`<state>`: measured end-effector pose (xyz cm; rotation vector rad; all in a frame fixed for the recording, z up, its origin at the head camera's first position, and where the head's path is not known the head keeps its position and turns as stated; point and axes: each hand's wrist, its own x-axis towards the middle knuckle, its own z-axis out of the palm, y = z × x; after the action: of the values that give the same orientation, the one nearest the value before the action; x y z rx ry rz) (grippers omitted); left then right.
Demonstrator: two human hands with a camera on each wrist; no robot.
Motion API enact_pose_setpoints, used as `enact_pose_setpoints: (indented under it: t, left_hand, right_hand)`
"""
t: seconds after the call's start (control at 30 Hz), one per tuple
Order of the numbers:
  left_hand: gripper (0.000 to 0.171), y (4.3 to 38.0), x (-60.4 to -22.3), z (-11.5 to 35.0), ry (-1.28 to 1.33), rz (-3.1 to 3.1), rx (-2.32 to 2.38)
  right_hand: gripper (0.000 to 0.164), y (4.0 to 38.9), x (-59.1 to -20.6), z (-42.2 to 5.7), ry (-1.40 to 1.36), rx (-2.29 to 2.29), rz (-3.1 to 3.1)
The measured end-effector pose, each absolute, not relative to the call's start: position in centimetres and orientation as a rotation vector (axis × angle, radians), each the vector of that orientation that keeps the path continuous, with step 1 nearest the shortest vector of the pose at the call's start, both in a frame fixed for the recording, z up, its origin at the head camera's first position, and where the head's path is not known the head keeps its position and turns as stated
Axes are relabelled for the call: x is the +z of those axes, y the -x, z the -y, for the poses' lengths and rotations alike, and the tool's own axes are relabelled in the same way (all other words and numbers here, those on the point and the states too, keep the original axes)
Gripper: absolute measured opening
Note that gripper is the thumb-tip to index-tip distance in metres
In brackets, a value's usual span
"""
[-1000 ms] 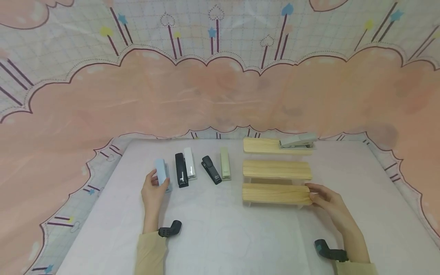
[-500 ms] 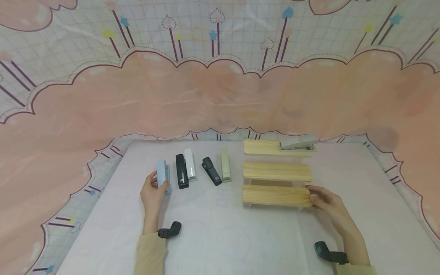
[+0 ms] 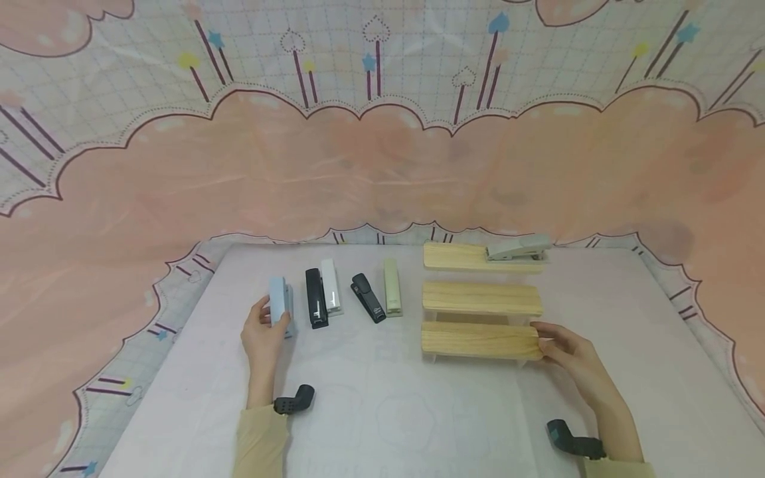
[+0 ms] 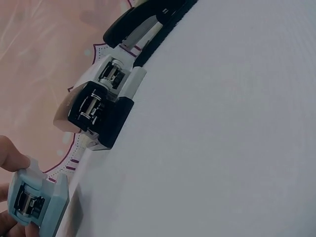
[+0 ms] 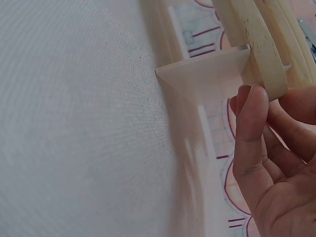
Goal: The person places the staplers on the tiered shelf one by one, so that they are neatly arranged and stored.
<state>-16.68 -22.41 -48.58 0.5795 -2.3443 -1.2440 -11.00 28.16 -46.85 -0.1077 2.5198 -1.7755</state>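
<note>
Head view: the left hand is pinching the blue stapler by its sides, beside the long black stapler; it is probably handling stiff and light, best taken mid-body; the right hand is gripping the bottom shelf

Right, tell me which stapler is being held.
The light blue stapler, leftmost in the head view: the left hand grips it, while no hand touches any other stapler.

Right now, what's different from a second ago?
The left hand and the light blue stapler it grips have shifted slightly left, away from the black stapler. Nothing was grabbed or let go. The right hand still holds the lowest shelf by its end; the other staplers stayed put.
</note>
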Motion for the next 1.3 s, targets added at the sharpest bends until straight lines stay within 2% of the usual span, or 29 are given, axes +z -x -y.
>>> enact_pose_setpoints:
  t: [1.3]
  left_hand:
    - [0.052,16.0,-44.0,19.7,-0.355,2.228,-1.240]
  right_hand:
    - [0.045,11.0,-47.0,-28.2,0.105,-1.759,-2.538]
